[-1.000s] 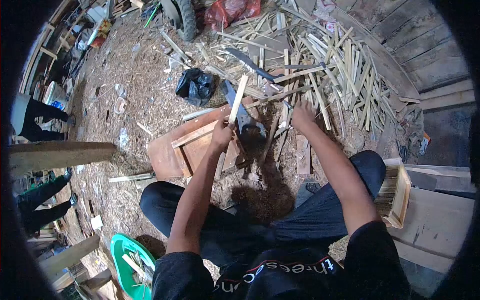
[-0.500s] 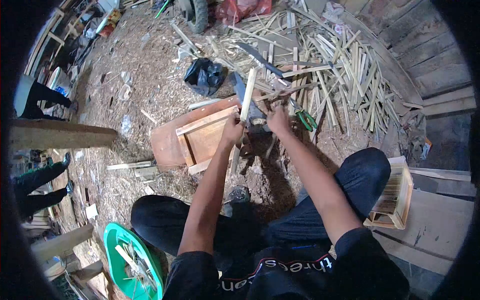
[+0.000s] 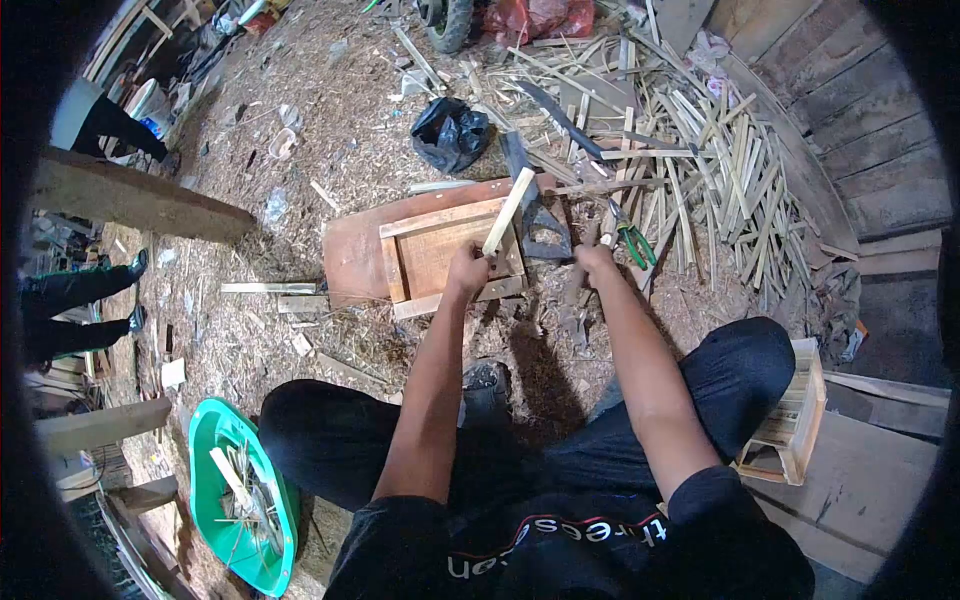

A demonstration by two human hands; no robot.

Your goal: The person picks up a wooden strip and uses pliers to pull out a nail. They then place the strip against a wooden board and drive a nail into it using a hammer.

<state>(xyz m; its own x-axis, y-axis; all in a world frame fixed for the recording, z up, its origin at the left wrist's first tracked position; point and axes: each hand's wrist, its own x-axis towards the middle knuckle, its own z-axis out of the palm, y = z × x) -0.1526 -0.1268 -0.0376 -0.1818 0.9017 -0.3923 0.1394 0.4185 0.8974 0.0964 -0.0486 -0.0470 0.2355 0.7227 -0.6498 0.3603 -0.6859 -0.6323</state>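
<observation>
My left hand [image 3: 468, 270] is closed around a pale wooden strip [image 3: 512, 205], which points up and away. Under and beside that hand lies a shallow wooden frame with a panel [image 3: 440, 250], resting on a reddish-brown board [image 3: 355, 255]. My right hand [image 3: 594, 258] is closed by a brownish, elongated thing, too blurred to name. Between the hands and a little beyond lies a dark, flat metal tool [image 3: 540, 220] with an opening near its end. Green-handled pliers [image 3: 632, 242] lie just right of my right hand.
A pile of thin wooden strips [image 3: 745, 180] covers the far right. A long dark blade [image 3: 565, 120] and a black plastic bag [image 3: 450, 135] lie ahead. A green tub [image 3: 205, 480] stands at left, a slatted wooden box [image 3: 790, 420] at right. Another person's legs [image 3: 80, 300] show at left.
The view has shifted, so most things sit further right. My left hand has come down nearer my body with the strip; my right hand has moved slightly away from it.
</observation>
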